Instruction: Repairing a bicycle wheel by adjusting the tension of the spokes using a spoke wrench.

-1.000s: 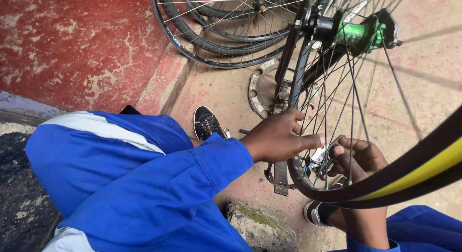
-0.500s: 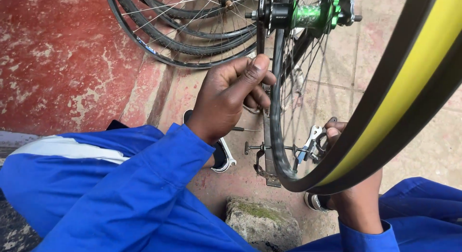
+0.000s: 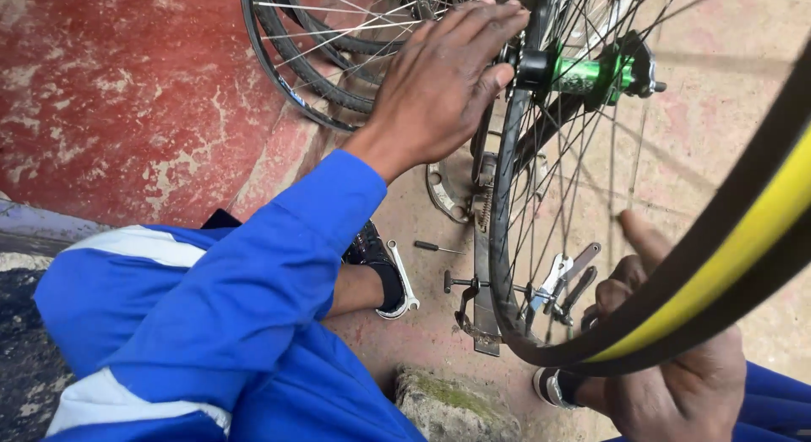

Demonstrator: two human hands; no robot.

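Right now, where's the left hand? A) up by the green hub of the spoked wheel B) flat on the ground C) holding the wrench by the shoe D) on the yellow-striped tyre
A: the left hand is raised with its fingertips at the wheel's axle beside the green hub, well above the wrench on the ground.

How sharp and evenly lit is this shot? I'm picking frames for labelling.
Head view: soft, even daylight, no hard shadows or glare; the yellow-striped tyre nearest the lens is blurred, the right hand slightly soft; the left hand, green hub and spanner read clearly.
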